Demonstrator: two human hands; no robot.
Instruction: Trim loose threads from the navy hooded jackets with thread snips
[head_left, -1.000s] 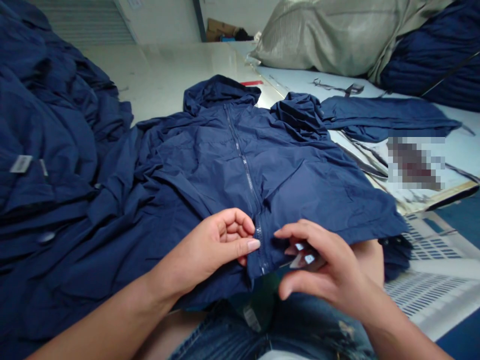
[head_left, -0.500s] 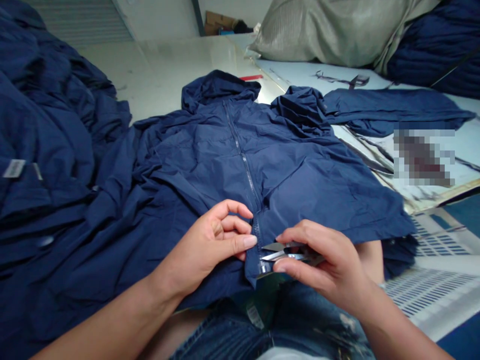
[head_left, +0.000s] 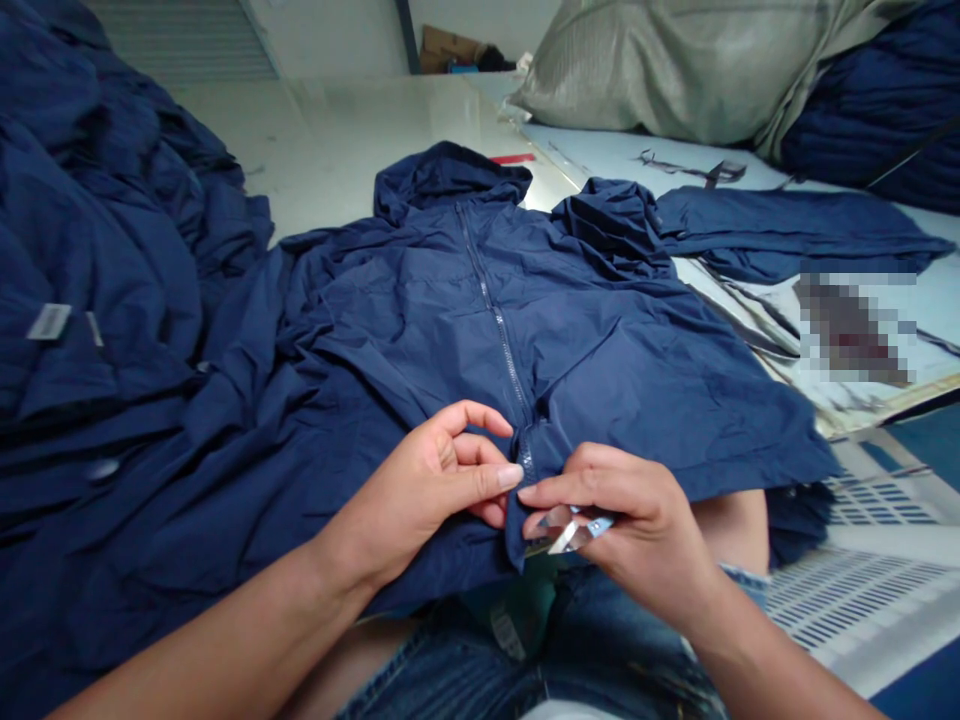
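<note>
A navy hooded jacket (head_left: 600, 370) lies front side up, its zipper (head_left: 507, 345) running down the middle towards me. With thumb and fingers closed, my left hand (head_left: 435, 485) pinches the front edge beside the zipper's lower end. My right hand (head_left: 637, 515) holds small metal thread snips (head_left: 576, 530) in its palm and fingers, blades pointing left. Its index fingertip touches the hem by the zipper, close to my left thumb. The fingers cover the zipper's bottom end.
More navy garments (head_left: 135, 230) are heaped on the left, one with a white label (head_left: 50, 322). Behind the jacket stretches a pale table (head_left: 330, 130). A large grey-beige sack (head_left: 637, 70) and a dark blue bundle (head_left: 885, 110) sit back right. A white plastic basket (head_left: 862, 590) stands lower right.
My right hand has turned the snips back into its grip and brought its index finger and thumb onto the zipper's lower end. My left hand keeps its pinch.
</note>
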